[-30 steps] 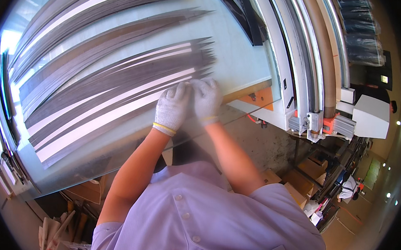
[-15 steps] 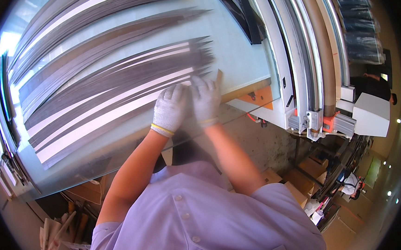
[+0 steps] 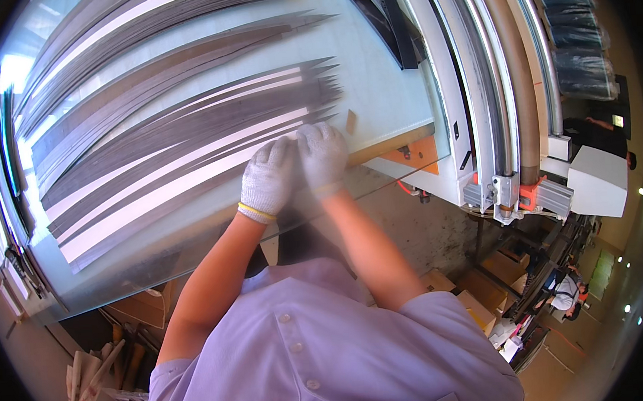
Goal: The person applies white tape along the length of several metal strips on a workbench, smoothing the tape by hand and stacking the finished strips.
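Long thin grey and white strips (image 3: 184, 161) with pointed right ends lie fanned on a pale glass-like tabletop (image 3: 386, 106). My left hand (image 3: 266, 180), in a whitish knit glove with a yellow cuff, bends its closed fingers over the near strips close to their tips. Beside it my right hand (image 3: 323, 156), gloved alike and slightly blurred, is closed at the pointed ends of the same strips. What lies under its fingers is hidden. A small brown offcut (image 3: 350, 121) rests just right of that hand.
More grey strips (image 3: 162, 59) lie farther back in separate bundles. Black bars (image 3: 383, 21) lie at the far right of the tabletop, beside a machine's long metal rails (image 3: 488, 77). An orange panel (image 3: 415, 158) shows below the table edge. Cardboard boxes (image 3: 475, 313) stand lower right.
My right hand has moved slightly left, closer to my left hand. The left hand has shifted a little left. The small brown offcut now shows apart from my right hand.
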Demonstrator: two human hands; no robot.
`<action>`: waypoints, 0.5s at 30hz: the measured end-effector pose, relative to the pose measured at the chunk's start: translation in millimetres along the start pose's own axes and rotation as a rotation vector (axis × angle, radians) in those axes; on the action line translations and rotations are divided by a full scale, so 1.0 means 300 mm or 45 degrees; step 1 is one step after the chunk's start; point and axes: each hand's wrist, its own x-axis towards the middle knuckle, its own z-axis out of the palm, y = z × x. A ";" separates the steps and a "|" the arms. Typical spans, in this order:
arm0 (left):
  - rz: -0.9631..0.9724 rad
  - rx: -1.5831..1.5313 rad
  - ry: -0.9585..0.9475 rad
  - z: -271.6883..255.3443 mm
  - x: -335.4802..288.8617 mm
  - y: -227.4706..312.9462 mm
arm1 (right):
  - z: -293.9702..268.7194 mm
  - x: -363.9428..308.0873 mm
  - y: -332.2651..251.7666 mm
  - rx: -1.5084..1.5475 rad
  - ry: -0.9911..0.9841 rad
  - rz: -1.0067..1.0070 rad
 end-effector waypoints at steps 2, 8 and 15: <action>0.009 -0.018 0.020 -0.001 -0.002 -0.001 | 0.001 -0.002 0.002 -0.017 0.048 -0.096; 0.005 -0.010 0.032 0.000 -0.003 0.010 | 0.004 -0.055 -0.009 0.052 0.069 -0.106; 0.006 0.038 0.027 -0.040 0.008 0.019 | 0.008 -0.013 -0.022 0.072 0.081 -0.034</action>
